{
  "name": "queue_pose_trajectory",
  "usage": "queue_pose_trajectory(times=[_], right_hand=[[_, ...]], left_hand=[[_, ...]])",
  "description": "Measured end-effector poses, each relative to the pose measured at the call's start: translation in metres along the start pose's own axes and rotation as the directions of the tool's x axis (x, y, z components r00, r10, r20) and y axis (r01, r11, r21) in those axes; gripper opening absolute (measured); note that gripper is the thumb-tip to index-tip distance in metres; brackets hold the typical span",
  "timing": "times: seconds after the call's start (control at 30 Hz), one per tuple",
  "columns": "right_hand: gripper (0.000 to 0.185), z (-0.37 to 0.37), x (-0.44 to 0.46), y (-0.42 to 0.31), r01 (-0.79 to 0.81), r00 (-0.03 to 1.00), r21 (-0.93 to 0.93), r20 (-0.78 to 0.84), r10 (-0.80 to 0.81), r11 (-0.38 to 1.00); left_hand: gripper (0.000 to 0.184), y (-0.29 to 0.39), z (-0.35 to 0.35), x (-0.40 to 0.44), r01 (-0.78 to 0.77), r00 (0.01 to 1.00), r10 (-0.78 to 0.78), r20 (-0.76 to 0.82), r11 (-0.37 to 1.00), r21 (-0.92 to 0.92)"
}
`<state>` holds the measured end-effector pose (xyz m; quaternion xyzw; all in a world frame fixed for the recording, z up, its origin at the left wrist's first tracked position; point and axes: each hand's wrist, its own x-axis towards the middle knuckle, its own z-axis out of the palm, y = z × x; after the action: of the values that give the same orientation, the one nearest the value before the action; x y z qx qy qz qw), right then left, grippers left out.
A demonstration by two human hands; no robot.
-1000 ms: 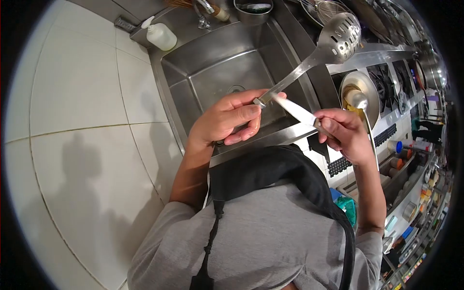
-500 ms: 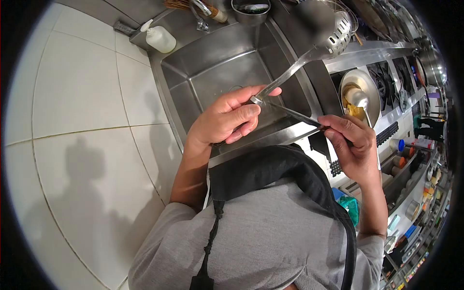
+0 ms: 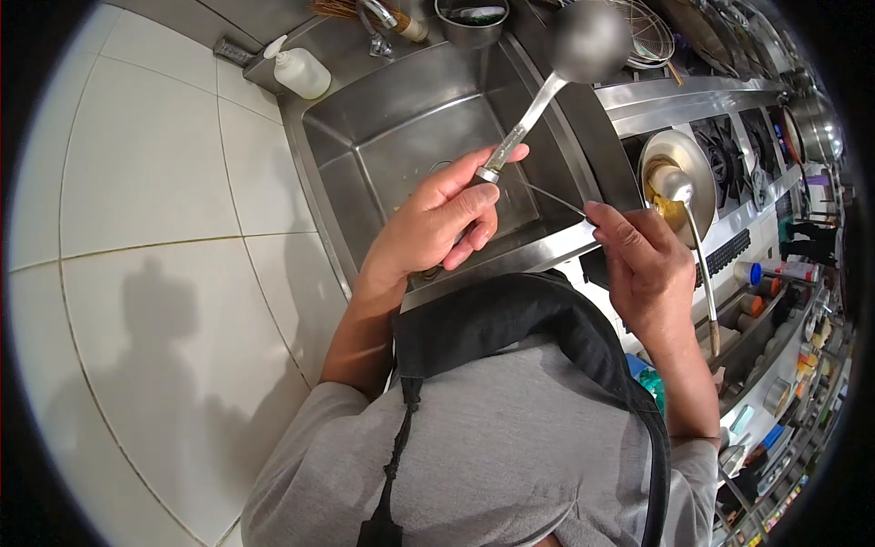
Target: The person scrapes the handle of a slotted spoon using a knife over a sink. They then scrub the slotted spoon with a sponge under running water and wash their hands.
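Spoon (image 3: pixel 591 41) slants over the sink (image 3: pixel 562 248), its blurred bowl toward the upper right, handle pinched in the left hand's (image 3: pixel 433 223) fingers. The right hand's (image 3: pixel 652 269) fingers grip a thin blade (image 3: pixel 556 198), its tip near the collar but apart; pale specks mark the shaft, and how much is cleared I can't tell.

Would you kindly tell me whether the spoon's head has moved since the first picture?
Yes, the spoon's head has swung left, closer to the faucet.
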<state>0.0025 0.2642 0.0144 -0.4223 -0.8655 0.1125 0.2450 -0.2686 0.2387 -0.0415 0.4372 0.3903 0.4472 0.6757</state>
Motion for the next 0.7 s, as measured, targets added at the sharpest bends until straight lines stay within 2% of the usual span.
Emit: queue_pose_trajectory(times=[0.2, 0.23, 0.33, 0.43, 0.57, 0.7], right_hand=[[0.033, 0.001, 0.004, 0.010, -0.119, 0.992, -0.053, -0.052, 0.116, 0.991], [0.032, 0.000, 0.002, 0.012, -0.110, 0.994, -0.072, -0.018, 0.109, 0.991], [0.032, -0.005, -0.004, 0.009, -0.078, 0.995, -0.053, -0.069, 0.074, 0.996], [0.031, -0.012, -0.007, 0.002, -0.112, 0.986, 0.051, -0.122, 0.117, 0.992], [0.032, -0.014, -0.005, -0.009, -0.022, 0.999, 0.055, -0.042, 0.024, 0.998], [0.034, -0.009, -0.007, -0.011, -0.014, 1.000, 0.045, 0.018, 0.013, 0.999]], left_hand=[[0.050, 0.004, 0.004, -0.007, -0.006, 1.000, 0.007, 0.010, 1.000, -0.029], [0.050, 0.007, 0.006, -0.009, -0.001, 1.000, 0.002, 0.024, 0.999, -0.038], [0.051, 0.010, 0.009, -0.009, -0.055, 0.998, 0.055, -0.009, 0.996, -0.069], [0.052, 0.004, 0.003, -0.006, -0.101, 0.995, 0.100, -0.024, 0.994, -0.049], [0.055, 0.011, 0.012, -0.005, -0.042, 0.998, 0.041, -0.039, 0.999, -0.022], [0.056, 0.012, 0.014, -0.007, -0.017, 0.999, 0.017, -0.046, 1.000, 0.001]])
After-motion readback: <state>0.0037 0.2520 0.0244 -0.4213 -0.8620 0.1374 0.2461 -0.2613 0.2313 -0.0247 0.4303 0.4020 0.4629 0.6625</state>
